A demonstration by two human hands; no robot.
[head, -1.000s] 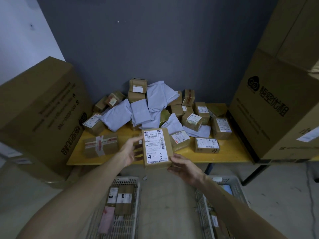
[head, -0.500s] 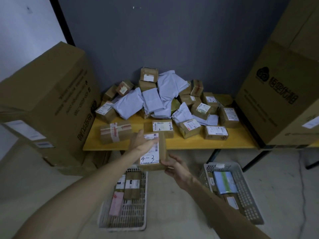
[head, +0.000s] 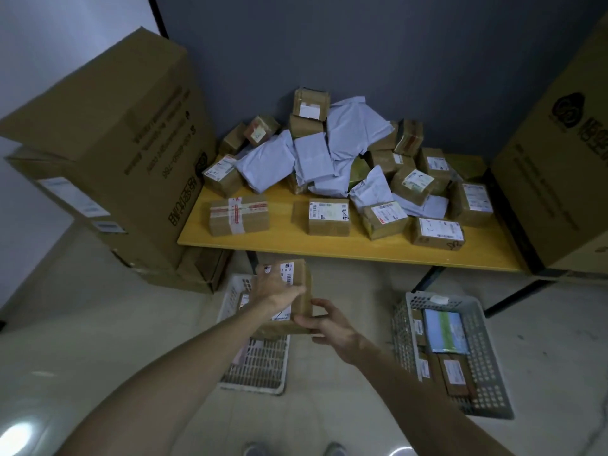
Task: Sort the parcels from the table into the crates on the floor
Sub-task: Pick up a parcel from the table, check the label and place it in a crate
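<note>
2 hands, L (head: pixel 276 287) + R (head: pixel 329 324), grip 1 parcel (head: pixel 301 304) over L of 2 crates (head: pixel 260 366).

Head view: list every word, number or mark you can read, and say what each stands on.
"2 815": label of the held parcel, gripped by the left hand and right hand.
Large print and a logo: left carton and right carton; not legible.
Labels on the table parcels and the crate parcels: too small or blurred.

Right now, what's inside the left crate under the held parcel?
The left crate shows a pinkish packet and a labelled parcel edge; the held parcel and left hand cover the rest.
</note>
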